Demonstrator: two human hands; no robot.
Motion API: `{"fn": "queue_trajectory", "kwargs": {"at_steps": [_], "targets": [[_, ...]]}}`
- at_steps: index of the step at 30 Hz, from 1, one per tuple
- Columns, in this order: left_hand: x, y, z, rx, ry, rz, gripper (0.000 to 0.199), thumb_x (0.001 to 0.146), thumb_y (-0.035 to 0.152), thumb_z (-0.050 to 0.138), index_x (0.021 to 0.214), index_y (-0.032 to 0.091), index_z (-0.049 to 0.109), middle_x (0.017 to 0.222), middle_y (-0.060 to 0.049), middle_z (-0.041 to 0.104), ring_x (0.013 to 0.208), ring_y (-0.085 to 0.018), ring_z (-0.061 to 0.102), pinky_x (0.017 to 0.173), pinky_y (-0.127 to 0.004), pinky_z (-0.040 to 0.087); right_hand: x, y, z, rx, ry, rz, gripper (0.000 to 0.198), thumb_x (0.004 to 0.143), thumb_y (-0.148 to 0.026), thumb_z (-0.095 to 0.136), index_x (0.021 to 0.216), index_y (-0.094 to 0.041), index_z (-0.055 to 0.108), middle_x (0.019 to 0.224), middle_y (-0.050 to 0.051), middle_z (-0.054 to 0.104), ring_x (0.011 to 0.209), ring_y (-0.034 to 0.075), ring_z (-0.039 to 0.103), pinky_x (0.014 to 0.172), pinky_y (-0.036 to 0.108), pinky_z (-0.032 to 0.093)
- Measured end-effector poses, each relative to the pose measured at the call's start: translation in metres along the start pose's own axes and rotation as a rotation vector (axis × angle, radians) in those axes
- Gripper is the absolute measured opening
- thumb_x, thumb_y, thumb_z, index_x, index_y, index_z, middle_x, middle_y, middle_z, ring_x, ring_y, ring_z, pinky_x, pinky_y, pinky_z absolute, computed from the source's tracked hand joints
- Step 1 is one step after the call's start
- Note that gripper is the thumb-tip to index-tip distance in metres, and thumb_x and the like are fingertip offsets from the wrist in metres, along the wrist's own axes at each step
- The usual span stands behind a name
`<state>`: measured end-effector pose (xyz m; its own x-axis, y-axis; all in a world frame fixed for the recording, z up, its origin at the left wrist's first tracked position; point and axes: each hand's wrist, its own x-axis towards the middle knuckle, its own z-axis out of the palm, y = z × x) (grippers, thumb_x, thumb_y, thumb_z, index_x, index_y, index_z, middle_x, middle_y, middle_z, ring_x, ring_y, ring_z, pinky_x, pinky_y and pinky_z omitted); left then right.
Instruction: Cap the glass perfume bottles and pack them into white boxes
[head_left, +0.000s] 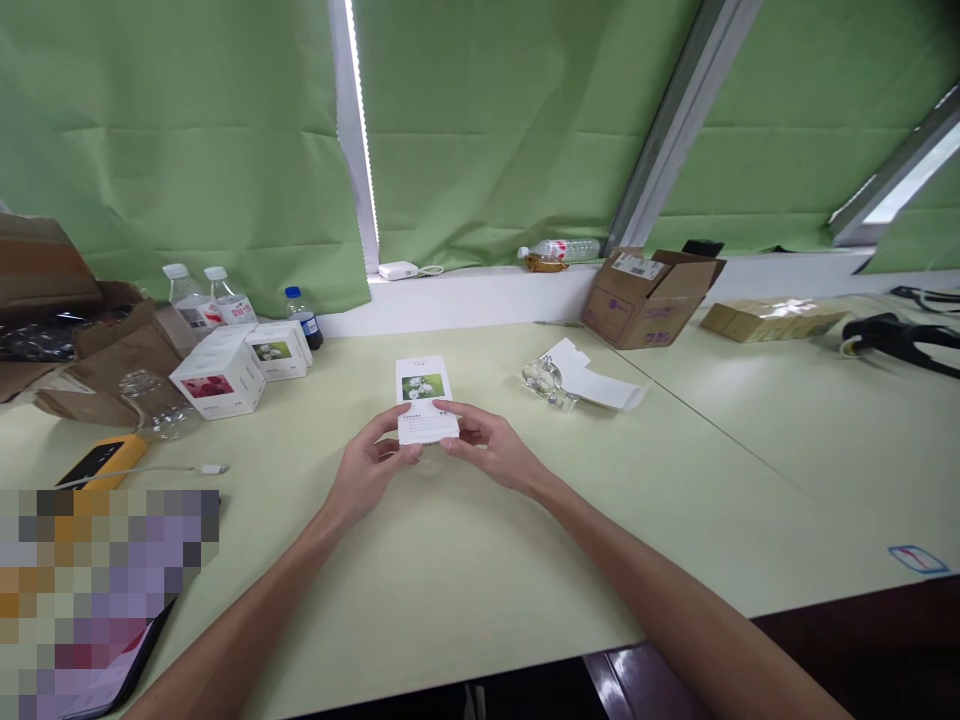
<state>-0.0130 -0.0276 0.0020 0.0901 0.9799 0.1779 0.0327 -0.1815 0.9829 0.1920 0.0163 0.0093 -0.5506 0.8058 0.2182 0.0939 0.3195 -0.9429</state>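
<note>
Between my two hands is a small white box (422,388) with a picture of white flowers on green on its face and printed lines near its lower end. My left hand (367,462) grips its left edge, fingers on top and thumb at the near end. On the right edge, my right hand (491,447) has the same kind of hold, its thumb by the near corner. The box is just above or on the pale table (465,580); I cannot tell which. To the right lie a clear shiny object (541,378) and an unfolded white card (596,380).
Several white boxes (221,375) stand at the left, by a clear jar (157,405), bottles (304,318) and a brown carton (45,290). A phone-like device (105,460) and a pixelated screen (112,600) lie nearer. Back right are an open carton (645,300) and a yellowish package (772,320).
</note>
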Motion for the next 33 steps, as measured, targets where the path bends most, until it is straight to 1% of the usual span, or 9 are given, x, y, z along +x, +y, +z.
{"fn": "queue_trajectory", "kwargs": {"at_steps": [6,13,17,20,23,28,33], "targets": [[0.0006,-0.0019,-0.0011,0.006,0.006,0.007,0.054,0.075,0.037,0.066,0.126,0.025,0.05,0.122,-0.007,0.058,0.089,-0.018,0.063,0.082,-0.038,0.053,-0.0001,0.0011,0.0003,-0.007,0.008,-0.004,0.051,0.082,-0.041,0.06,0.13,-0.025,0.05,0.109,0.007,0.064,0.089,0.018,0.06,0.082,0.037,0.049],[0.0017,-0.0049,-0.0026,0.023,0.034,0.028,0.049,0.077,0.036,0.065,0.122,0.023,0.053,0.115,-0.007,0.061,0.088,-0.019,0.063,0.08,-0.038,0.053,0.0014,0.0039,0.002,-0.001,0.005,-0.008,0.05,0.081,-0.04,0.06,0.128,-0.023,0.052,0.102,0.006,0.067,0.082,0.016,0.06,0.078,0.035,0.05],[0.0019,-0.0033,-0.0037,0.021,0.004,0.023,0.052,0.077,0.034,0.066,0.125,0.023,0.05,0.118,-0.008,0.06,0.092,-0.019,0.062,0.082,-0.039,0.053,0.0007,0.0006,0.0013,-0.003,0.009,-0.017,0.052,0.079,-0.039,0.063,0.128,-0.023,0.051,0.101,0.006,0.067,0.085,0.017,0.062,0.079,0.034,0.05],[0.0015,-0.0016,-0.0035,0.02,-0.014,0.019,0.053,0.077,0.034,0.065,0.126,0.024,0.05,0.12,-0.007,0.059,0.091,-0.019,0.062,0.081,-0.038,0.054,-0.0001,-0.001,-0.0003,-0.022,0.014,-0.025,0.053,0.079,-0.039,0.063,0.128,-0.024,0.051,0.098,0.005,0.068,0.083,0.017,0.062,0.077,0.034,0.05],[0.0011,-0.0016,-0.0031,0.032,-0.013,0.019,0.052,0.078,0.036,0.064,0.127,0.025,0.05,0.117,-0.007,0.06,0.087,-0.018,0.062,0.08,-0.037,0.054,-0.0001,0.0003,-0.0012,-0.038,0.027,-0.027,0.05,0.08,-0.039,0.061,0.128,-0.025,0.051,0.098,0.005,0.067,0.082,0.016,0.061,0.075,0.033,0.05],[0.0012,-0.004,-0.0033,0.04,-0.002,0.024,0.049,0.079,0.036,0.063,0.125,0.024,0.052,0.116,-0.007,0.06,0.086,-0.017,0.062,0.08,-0.037,0.054,0.0008,0.0029,-0.0003,-0.03,0.032,-0.02,0.048,0.081,-0.038,0.062,0.126,-0.025,0.053,0.102,0.005,0.067,0.083,0.017,0.061,0.076,0.034,0.051],[0.0024,-0.0034,-0.0037,0.028,-0.015,0.003,0.049,0.081,0.038,0.06,0.126,0.024,0.05,0.121,-0.007,0.057,0.093,-0.02,0.061,0.081,-0.039,0.056,0.0016,0.0055,-0.0004,-0.015,0.004,0.006,0.05,0.082,-0.041,0.059,0.129,-0.026,0.05,0.102,0.005,0.066,0.085,0.017,0.061,0.079,0.035,0.051]]}}
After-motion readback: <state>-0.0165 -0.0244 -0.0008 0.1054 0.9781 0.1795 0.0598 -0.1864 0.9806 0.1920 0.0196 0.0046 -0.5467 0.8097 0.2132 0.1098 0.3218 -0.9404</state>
